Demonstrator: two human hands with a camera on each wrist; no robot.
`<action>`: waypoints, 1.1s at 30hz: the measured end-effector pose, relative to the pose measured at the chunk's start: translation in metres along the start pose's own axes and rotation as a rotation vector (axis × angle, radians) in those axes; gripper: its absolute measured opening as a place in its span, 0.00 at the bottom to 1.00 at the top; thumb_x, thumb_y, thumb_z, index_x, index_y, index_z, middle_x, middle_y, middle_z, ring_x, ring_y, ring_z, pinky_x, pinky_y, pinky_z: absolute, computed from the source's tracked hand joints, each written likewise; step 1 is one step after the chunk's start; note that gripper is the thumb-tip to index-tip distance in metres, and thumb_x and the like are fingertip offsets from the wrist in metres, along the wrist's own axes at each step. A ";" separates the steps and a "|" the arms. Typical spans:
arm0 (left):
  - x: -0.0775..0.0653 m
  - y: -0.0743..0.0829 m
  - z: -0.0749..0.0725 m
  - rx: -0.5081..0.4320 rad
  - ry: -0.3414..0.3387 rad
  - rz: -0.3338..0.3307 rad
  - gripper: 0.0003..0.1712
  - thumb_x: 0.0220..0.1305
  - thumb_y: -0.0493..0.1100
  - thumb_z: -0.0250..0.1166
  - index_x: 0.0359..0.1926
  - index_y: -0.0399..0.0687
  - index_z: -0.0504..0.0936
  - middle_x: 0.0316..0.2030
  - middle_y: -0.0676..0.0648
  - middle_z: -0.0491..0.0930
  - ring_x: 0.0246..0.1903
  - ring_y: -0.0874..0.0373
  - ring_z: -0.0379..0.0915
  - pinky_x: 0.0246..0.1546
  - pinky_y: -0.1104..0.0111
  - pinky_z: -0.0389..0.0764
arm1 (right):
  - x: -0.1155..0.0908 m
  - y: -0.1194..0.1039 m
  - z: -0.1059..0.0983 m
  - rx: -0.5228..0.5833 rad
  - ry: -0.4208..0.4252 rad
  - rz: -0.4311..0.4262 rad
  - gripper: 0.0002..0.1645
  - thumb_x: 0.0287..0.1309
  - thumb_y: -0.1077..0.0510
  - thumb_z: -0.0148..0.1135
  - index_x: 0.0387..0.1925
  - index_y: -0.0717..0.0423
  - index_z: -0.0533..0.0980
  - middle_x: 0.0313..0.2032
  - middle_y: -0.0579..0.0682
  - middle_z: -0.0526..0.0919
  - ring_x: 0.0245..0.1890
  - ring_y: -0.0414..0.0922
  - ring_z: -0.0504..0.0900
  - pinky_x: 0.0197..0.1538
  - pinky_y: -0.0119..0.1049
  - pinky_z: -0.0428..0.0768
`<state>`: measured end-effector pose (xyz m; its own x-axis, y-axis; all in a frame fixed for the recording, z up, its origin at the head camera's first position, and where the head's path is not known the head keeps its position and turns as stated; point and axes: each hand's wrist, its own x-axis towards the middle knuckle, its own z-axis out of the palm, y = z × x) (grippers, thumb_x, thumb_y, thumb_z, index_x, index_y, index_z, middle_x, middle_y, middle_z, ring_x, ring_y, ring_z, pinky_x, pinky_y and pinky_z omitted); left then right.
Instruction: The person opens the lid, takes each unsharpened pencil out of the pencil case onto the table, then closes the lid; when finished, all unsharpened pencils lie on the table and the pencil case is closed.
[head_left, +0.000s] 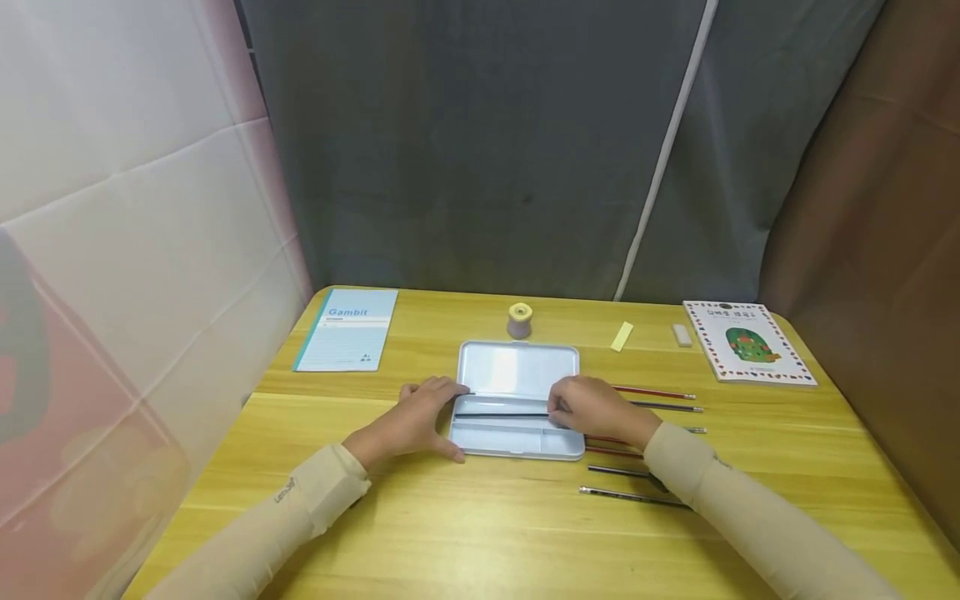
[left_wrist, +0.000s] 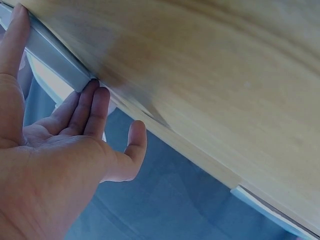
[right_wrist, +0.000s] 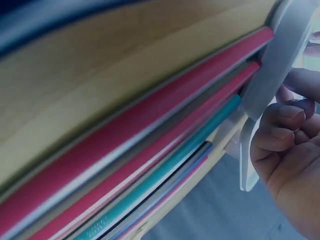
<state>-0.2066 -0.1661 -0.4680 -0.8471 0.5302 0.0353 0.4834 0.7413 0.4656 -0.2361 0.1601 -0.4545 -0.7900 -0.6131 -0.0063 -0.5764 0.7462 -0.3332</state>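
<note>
A white pencil case (head_left: 519, 370) lies unfolded on the table, its lid leaning back and its base divided into compartments. My right hand (head_left: 592, 407) pinches a dark pencil (head_left: 502, 415) that runs lengthwise over the rear compartment. The pencil's right part is hidden by that hand. With fingers spread, my left hand (head_left: 416, 417) rests against the case's left end, thumb at the front corner and fingertips by the hinge. In the left wrist view, those fingertips (left_wrist: 92, 97) touch the case's corner. Red pencils (right_wrist: 135, 125) and a teal pencil (right_wrist: 175, 165) lie beside the case's right end.
Several pencils, including a black one (head_left: 630, 497), lie right of the case, partly under my right forearm. Behind it stand a yellow-topped spool-shaped thing (head_left: 520, 321), a yellow strip (head_left: 622, 336) and a white eraser (head_left: 681, 335). A notebook (head_left: 348, 332) lies left, a booklet (head_left: 750, 343) right.
</note>
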 end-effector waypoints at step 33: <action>0.002 -0.001 0.001 -0.007 0.012 0.020 0.60 0.39 0.60 0.89 0.72 0.42 0.74 0.66 0.45 0.79 0.69 0.46 0.71 0.61 0.41 0.61 | -0.089 0.141 -0.075 0.121 0.251 0.209 0.08 0.74 0.57 0.65 0.40 0.59 0.83 0.21 0.45 0.70 0.21 0.37 0.64 0.31 0.34 0.67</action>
<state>-0.2084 -0.1655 -0.4688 -0.8400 0.5398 0.0551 0.4987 0.7279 0.4707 -0.2627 0.3387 -0.4305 -0.9240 -0.3557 0.1406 -0.3792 0.8034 -0.4591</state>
